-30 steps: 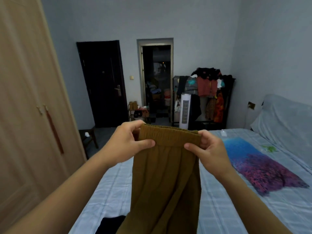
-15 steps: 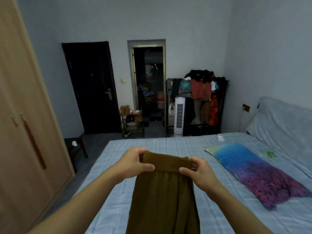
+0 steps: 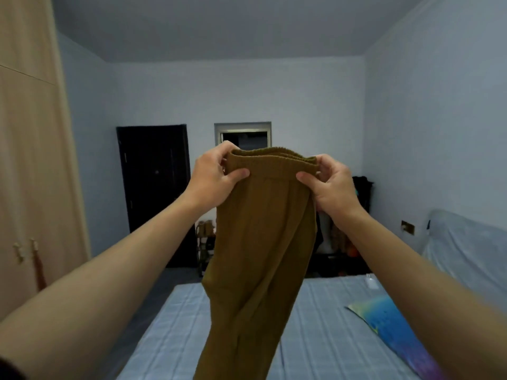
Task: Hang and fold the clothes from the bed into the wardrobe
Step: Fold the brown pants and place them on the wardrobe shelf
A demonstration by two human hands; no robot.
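Mustard-brown trousers (image 3: 260, 256) hang in front of me, held up by their elastic waistband. My left hand (image 3: 212, 178) pinches the waistband's left end, thumb in front. My right hand (image 3: 327, 183) pinches its right end the same way. The legs fall straight down over the bed (image 3: 323, 325), with its light blue checked sheet. The wooden wardrobe (image 3: 30, 160) stands at the left with its doors closed.
A colourful blue and purple cloth (image 3: 397, 327) lies on the bed's right side. A dark door (image 3: 153, 187) and an open doorway (image 3: 242, 135) are at the far wall. A rack of clothes (image 3: 362, 193) stands behind my right hand. Grey bedding (image 3: 466, 248) lies at the right.
Both hands have lifted the trousers higher, from about bed level to well above it. My view has tilted up, so the ceiling now shows. The grip on the waistband is the same.
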